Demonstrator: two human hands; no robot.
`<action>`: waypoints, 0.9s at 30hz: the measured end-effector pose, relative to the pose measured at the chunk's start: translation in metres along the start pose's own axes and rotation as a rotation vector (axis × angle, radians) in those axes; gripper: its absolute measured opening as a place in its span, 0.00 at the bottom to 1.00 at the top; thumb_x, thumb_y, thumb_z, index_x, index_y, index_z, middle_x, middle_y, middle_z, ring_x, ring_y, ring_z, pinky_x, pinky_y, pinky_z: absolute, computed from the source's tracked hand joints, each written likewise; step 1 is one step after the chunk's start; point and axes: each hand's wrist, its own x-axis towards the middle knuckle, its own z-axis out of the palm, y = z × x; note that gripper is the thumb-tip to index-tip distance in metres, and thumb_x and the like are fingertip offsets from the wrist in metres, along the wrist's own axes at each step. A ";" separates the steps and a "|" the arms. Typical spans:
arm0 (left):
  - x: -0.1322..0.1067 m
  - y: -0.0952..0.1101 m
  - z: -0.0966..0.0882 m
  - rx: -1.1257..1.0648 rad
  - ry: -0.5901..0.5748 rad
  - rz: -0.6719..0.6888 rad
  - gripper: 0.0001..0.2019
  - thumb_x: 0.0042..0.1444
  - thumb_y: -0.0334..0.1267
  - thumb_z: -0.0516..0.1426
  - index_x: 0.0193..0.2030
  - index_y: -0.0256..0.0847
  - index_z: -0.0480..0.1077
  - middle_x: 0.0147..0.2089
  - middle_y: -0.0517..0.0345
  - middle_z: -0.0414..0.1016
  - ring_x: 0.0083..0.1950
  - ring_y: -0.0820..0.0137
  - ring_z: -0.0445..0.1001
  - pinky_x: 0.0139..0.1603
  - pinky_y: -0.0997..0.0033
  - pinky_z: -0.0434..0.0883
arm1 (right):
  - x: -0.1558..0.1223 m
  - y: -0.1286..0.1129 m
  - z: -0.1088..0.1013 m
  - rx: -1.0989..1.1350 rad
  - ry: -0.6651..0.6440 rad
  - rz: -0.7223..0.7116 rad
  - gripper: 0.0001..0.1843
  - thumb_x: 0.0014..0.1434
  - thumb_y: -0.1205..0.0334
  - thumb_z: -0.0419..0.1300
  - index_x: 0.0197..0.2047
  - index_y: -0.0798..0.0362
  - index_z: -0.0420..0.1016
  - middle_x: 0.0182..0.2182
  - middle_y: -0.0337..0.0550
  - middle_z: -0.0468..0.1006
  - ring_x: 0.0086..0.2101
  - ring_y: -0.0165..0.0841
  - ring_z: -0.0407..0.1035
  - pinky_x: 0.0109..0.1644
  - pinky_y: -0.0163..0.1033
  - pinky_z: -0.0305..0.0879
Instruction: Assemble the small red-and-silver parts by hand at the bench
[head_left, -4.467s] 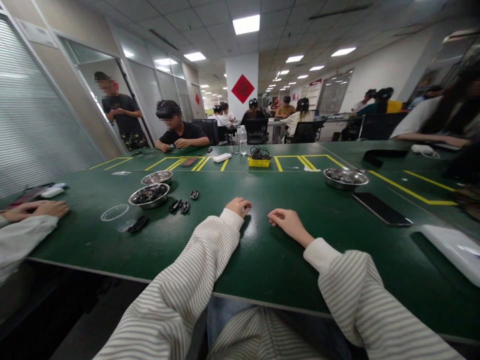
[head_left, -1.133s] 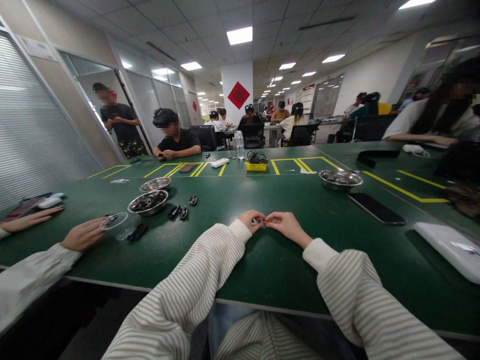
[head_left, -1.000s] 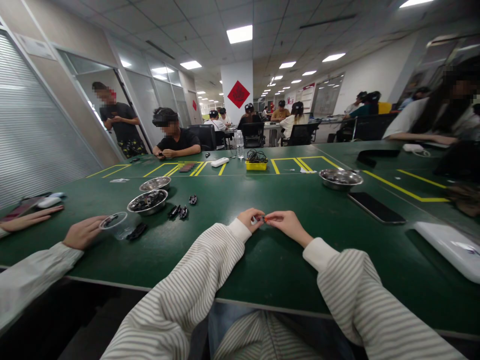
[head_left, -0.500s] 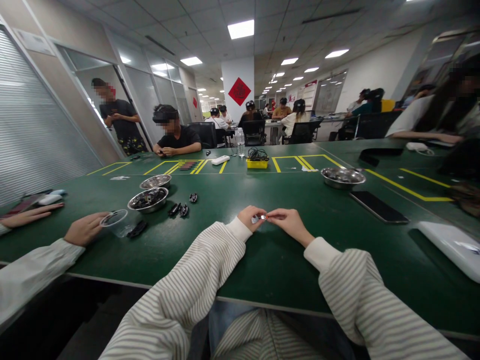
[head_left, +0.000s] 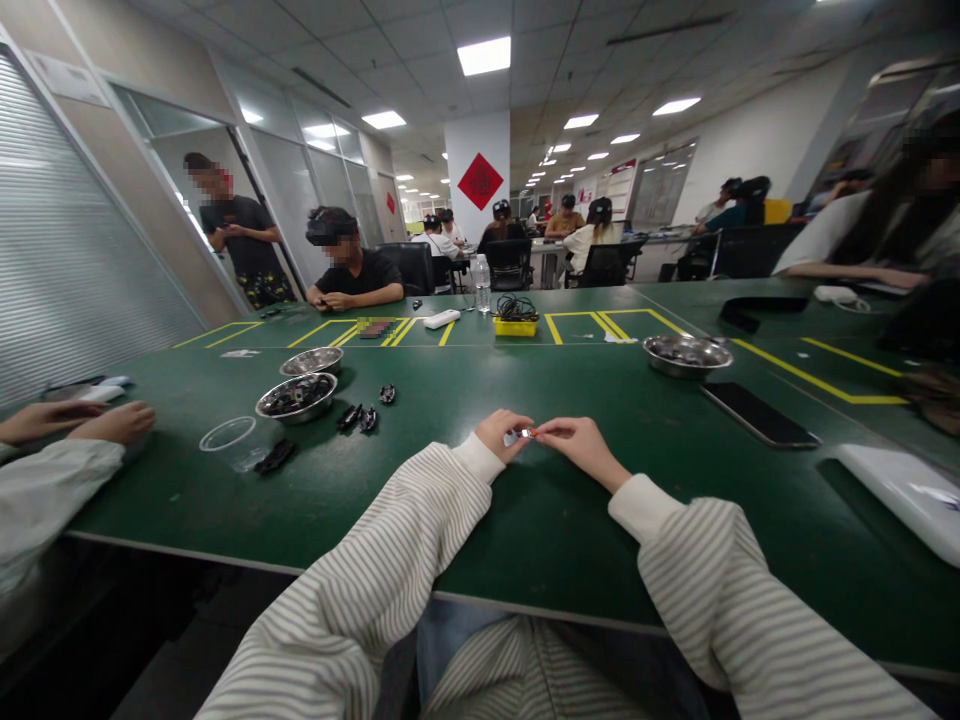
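Observation:
Over the middle of the green table (head_left: 555, 560), my left hand (head_left: 501, 436) is closed on a small white and silvery piece (head_left: 526, 433), too small to name. From the other side my right hand (head_left: 581, 448) meets it in a pinch, thumb and forefinger pressed together at the piece's right end. A speck of orange shows by those fingertips; I cannot make out what it is. Left of my hands lie several small black plastic parts (head_left: 367, 418). A steel bowl (head_left: 297, 418) heaped with dark parts stands behind them.
A clear plastic cup (head_left: 241, 445) and a dark part (head_left: 275, 457) lie to the left, near a co-worker's hands (head_left: 112, 425). On the right are another steel bowl (head_left: 686, 372), a black phone (head_left: 759, 415) and a white case (head_left: 900, 495). Farther back stands a yellow tray (head_left: 515, 327) of cables.
The co-worker's hand at the left has let go of the clear cup and drawn back to the left. My own hands stay nearly still around the small piece.

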 end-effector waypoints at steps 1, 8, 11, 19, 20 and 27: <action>0.000 -0.001 0.001 0.008 -0.003 0.000 0.10 0.48 0.36 0.52 0.38 0.39 0.66 0.32 0.57 0.69 0.34 0.74 0.66 0.37 0.74 0.65 | 0.000 0.001 0.000 -0.017 -0.019 -0.006 0.10 0.43 0.61 0.58 0.30 0.57 0.75 0.27 0.45 0.77 0.29 0.35 0.71 0.36 0.38 0.66; 0.003 -0.021 0.004 0.179 -0.073 -0.090 0.09 0.47 0.33 0.52 0.36 0.42 0.69 0.32 0.57 0.67 0.36 0.72 0.65 0.40 0.73 0.64 | -0.001 0.000 0.002 -0.275 -0.137 -0.063 0.14 0.47 0.63 0.55 0.39 0.54 0.73 0.34 0.44 0.75 0.29 0.30 0.68 0.33 0.34 0.64; 0.004 -0.046 -0.012 0.336 -0.100 -0.275 0.10 0.47 0.33 0.52 0.36 0.43 0.70 0.33 0.56 0.67 0.38 0.70 0.65 0.41 0.72 0.63 | -0.001 0.000 0.002 -0.400 -0.143 -0.073 0.15 0.47 0.63 0.55 0.40 0.52 0.72 0.35 0.43 0.75 0.25 0.27 0.66 0.31 0.33 0.62; -0.006 -0.105 -0.056 0.653 -0.180 -0.789 0.12 0.48 0.36 0.51 0.38 0.46 0.70 0.37 0.54 0.65 0.41 0.66 0.65 0.39 0.72 0.62 | -0.002 0.003 0.000 -0.501 -0.140 -0.120 0.12 0.49 0.64 0.53 0.37 0.52 0.73 0.34 0.43 0.75 0.27 0.28 0.65 0.33 0.34 0.61; -0.006 -0.107 -0.056 0.659 -0.192 -0.802 0.12 0.49 0.36 0.50 0.39 0.47 0.70 0.37 0.55 0.65 0.41 0.66 0.65 0.39 0.72 0.62 | -0.001 0.004 0.000 -0.505 -0.144 -0.124 0.12 0.49 0.64 0.53 0.37 0.52 0.73 0.34 0.42 0.75 0.27 0.28 0.65 0.33 0.34 0.61; -0.008 -0.104 -0.055 0.682 -0.171 -0.902 0.20 0.50 0.35 0.49 0.51 0.43 0.60 0.42 0.48 0.64 0.44 0.62 0.62 0.40 0.69 0.61 | -0.001 0.003 0.000 -0.513 -0.153 -0.132 0.12 0.49 0.65 0.53 0.37 0.53 0.73 0.33 0.42 0.75 0.28 0.29 0.64 0.34 0.35 0.60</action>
